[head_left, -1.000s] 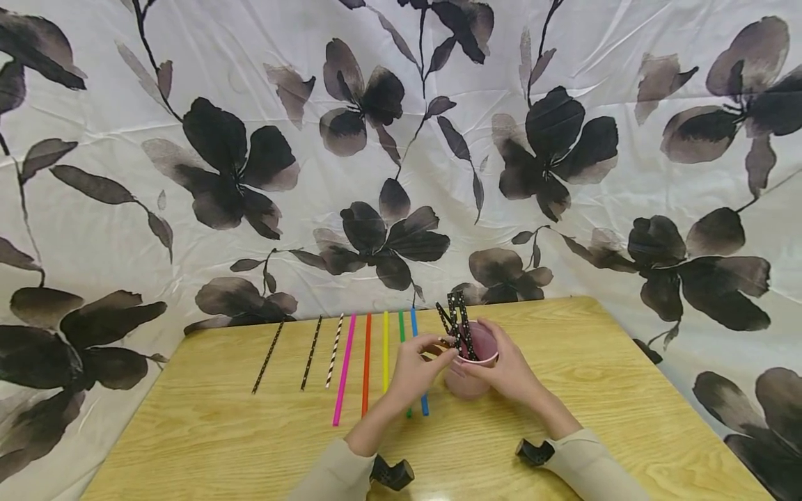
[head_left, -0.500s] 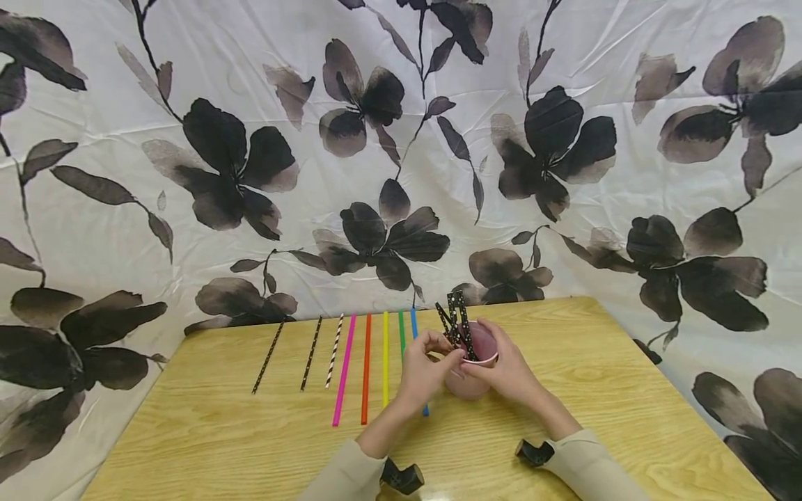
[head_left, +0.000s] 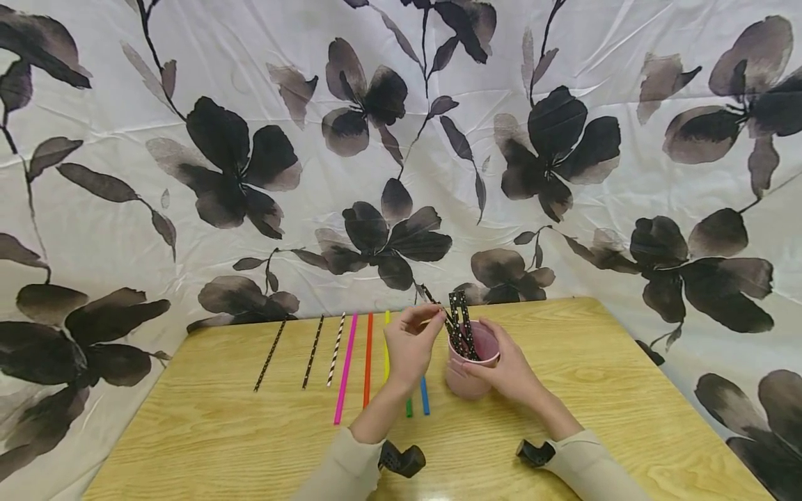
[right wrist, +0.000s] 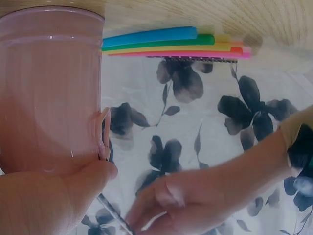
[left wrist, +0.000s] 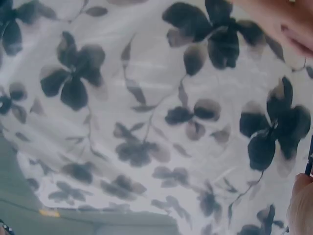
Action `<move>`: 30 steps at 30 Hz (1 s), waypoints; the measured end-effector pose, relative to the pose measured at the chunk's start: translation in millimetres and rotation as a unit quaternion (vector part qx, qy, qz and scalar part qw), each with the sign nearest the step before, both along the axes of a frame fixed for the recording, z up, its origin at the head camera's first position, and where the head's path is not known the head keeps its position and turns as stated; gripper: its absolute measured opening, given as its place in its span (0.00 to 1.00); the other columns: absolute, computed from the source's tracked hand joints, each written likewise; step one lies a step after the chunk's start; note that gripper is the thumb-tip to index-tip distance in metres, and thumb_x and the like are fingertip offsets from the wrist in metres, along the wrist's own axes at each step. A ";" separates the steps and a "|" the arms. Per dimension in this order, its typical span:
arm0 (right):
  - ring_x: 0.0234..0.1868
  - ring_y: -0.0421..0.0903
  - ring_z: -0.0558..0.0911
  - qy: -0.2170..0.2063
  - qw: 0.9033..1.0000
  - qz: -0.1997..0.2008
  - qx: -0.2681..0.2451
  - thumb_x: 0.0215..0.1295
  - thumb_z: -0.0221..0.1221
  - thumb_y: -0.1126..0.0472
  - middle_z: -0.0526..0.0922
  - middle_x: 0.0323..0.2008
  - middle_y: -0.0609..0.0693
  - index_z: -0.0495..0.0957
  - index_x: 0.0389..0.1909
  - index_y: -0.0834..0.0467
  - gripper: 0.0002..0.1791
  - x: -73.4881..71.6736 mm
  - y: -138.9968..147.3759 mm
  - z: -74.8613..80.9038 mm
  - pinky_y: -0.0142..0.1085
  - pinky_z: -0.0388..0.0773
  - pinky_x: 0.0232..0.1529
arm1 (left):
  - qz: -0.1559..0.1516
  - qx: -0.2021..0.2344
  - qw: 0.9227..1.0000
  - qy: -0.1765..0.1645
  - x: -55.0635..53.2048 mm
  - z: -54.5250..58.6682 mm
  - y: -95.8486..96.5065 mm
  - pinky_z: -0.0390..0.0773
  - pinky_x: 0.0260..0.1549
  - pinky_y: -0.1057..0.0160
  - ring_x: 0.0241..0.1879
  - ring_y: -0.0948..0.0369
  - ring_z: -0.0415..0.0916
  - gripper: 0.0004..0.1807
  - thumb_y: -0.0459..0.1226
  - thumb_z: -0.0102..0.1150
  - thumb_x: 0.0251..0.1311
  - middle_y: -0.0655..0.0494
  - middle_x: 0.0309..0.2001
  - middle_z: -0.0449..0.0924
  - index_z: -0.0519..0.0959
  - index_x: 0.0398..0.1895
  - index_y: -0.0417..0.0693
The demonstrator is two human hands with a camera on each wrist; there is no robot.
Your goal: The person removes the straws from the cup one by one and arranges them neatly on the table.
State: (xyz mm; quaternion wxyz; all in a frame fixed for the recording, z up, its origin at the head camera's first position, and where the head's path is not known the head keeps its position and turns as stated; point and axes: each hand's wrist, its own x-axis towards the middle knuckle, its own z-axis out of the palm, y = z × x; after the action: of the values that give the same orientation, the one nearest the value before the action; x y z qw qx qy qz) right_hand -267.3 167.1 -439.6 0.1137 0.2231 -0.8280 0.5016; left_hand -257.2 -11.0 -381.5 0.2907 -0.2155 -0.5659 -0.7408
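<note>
Pinching hard work, this: the left hand [head_left: 410, 344] has thumb and fingers together on one dotted straw [head_left: 428, 293], and it's up! Half a second ago that hand sat at the rim; now it's higher, the straw leaning out leftward. Its lower end is lost in the bunch [head_left: 466, 323], still poking from the cup [head_left: 466, 386]. Clamped round the cup's right side, thumb across the front, the right hand [head_left: 507, 365] hasn't budged.

Count them on the table [head_left: 595, 417]: five plain straws, blue [head_left: 425, 396], green [head_left: 409, 408], yellow [head_left: 387, 348], red [head_left: 368, 362] and pink [head_left: 345, 369], then one striped straw [head_left: 335, 351] and two loose dotted straws, one nearer [head_left: 313, 353], one farther [head_left: 269, 356]. The green's near end is back in sight, but the left hand covers the tops of green and blue, and the forearm hides the lower ends of yellow and red. Straws in the bunch overlap too much to number. The left wrist view is mostly flowered cloth [left wrist: 161, 73], fingers cut off at the edge.
</note>
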 end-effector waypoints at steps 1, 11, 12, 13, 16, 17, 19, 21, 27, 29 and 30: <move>0.53 0.57 0.67 0.000 1.000 -0.001 -0.001 0.43 0.69 0.57 0.66 0.55 0.61 0.55 0.62 0.60 0.46 -0.1 -0.3 -0.1 0.51 0.67 0.50 | 0.000 0.008 1.000 0.001 -0.1 5.3 -1.8 0.78 0.32 0.56 0.31 0.53 0.77 0.07 0.21 0.58 0.47 0.33 0.32 0.76 0.76 0.31 0.25; 0.54 0.57 0.67 -0.006 1.000 -0.014 0.007 0.42 0.69 0.56 0.66 0.55 0.60 0.55 0.63 0.57 0.46 2.4 -3.9 0.5 0.51 0.67 0.49 | -0.049 0.028 0.998 0.021 -16.6 30.5 -39.3 0.78 0.29 0.54 0.32 0.52 0.78 0.12 0.23 0.59 0.48 0.38 0.36 0.75 0.74 0.39 0.29; 0.54 0.57 0.67 -0.006 1.000 -0.014 0.009 0.42 0.69 0.56 0.66 0.55 0.60 0.55 0.63 0.57 0.47 2.5 -3.9 0.7 0.50 0.67 0.50 | -0.049 0.020 0.998 0.018 -17.1 30.9 -44.7 0.78 0.29 0.55 0.33 0.52 0.78 0.13 0.23 0.59 0.48 0.39 0.37 0.75 0.74 0.39 0.30; 0.54 0.57 0.67 -0.005 1.000 -0.015 0.011 0.42 0.69 0.56 0.66 0.55 0.60 0.55 0.63 0.57 0.47 2.1 -3.7 0.4 0.50 0.67 0.49 | -0.048 0.010 0.999 0.016 -17.7 31.4 -50.1 0.78 0.29 0.55 0.33 0.52 0.78 0.13 0.24 0.59 0.49 0.39 0.37 0.75 0.74 0.40 0.31; 0.54 0.57 0.67 -0.005 1.000 -0.016 0.012 0.42 0.69 0.56 0.66 0.55 0.59 0.54 0.63 0.59 0.47 0.6 -2.4 -0.3 0.50 0.67 0.50 | -0.043 -0.011 0.999 0.005 -19.0 32.9 -66.7 0.78 0.30 0.56 0.32 0.52 0.78 0.13 0.25 0.59 0.49 0.38 0.39 0.74 0.75 0.41 0.32; 0.54 0.56 0.67 -0.007 1.000 -0.017 0.014 0.42 0.69 0.55 0.65 0.56 0.59 0.54 0.63 0.58 0.47 0.2 -1.8 -0.5 0.50 0.67 0.50 | -0.040 -0.019 0.999 0.001 -19.1 33.7 -72.3 0.78 0.30 0.57 0.32 0.53 0.78 0.14 0.25 0.59 0.49 0.38 0.39 0.74 0.75 0.41 0.33; 0.54 0.56 0.66 -0.011 1.000 -0.013 0.015 0.43 0.69 0.55 0.65 0.56 0.59 0.53 0.63 0.59 0.48 -0.5 -1.1 -0.8 0.50 0.67 0.50 | -0.033 -0.037 0.999 -0.010 -18.5 36.0 -83.2 0.78 0.30 0.59 0.31 0.55 0.78 0.14 0.24 0.58 0.49 0.38 0.39 0.74 0.75 0.42 0.33; 0.54 0.56 0.66 -0.016 1.000 -0.010 0.017 0.43 0.68 0.54 0.64 0.56 0.59 0.53 0.63 0.58 0.47 -0.4 -1.0 -0.5 0.50 0.67 0.50 | -0.025 -0.060 0.998 -0.018 -16.6 39.4 -94.3 0.79 0.29 0.60 0.30 0.55 0.78 0.14 0.23 0.58 0.50 0.37 0.39 0.74 0.75 0.42 0.32; 0.54 0.56 0.66 -0.015 1.000 -0.013 0.008 0.42 0.69 0.54 0.65 0.55 0.58 0.54 0.63 0.58 0.48 -1.7 -2.6 -1.7 0.51 0.67 0.49 | 0.009 -0.128 0.991 -0.040 -14.4 42.5 -130.0 0.79 0.28 0.63 0.30 0.55 0.78 0.14 0.25 0.57 0.51 0.37 0.40 0.75 0.75 0.44 0.31; 0.54 0.55 0.67 -0.014 1.000 -0.019 0.008 0.41 0.70 0.52 0.66 0.55 0.57 0.55 0.63 0.56 0.48 -5.0 -1.5 -6.5 0.51 0.68 0.49 | 0.016 -0.139 0.989 -0.048 -16.6 38.2 -143.4 0.79 0.27 0.62 0.30 0.55 0.78 0.15 0.26 0.57 0.52 0.35 0.39 0.75 0.75 0.44 0.31; 0.54 0.54 0.67 -0.013 1.000 -0.021 0.012 0.40 0.69 0.50 0.66 0.55 0.55 0.55 0.63 0.55 0.48 -7.8 -0.3 -10.1 0.50 0.68 0.49 | 0.019 -0.143 0.988 -0.054 -17.8 35.7 -149.9 0.79 0.27 0.62 0.30 0.55 0.78 0.15 0.26 0.57 0.52 0.34 0.39 0.74 0.75 0.44 0.31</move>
State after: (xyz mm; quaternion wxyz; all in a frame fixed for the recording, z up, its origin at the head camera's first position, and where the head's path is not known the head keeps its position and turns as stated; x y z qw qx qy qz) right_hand -275.0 166.8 -449.7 0.1108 0.2004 -0.8397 0.4923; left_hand -275.0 -161.0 -345.8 0.2396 -0.2039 -0.6848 -0.6573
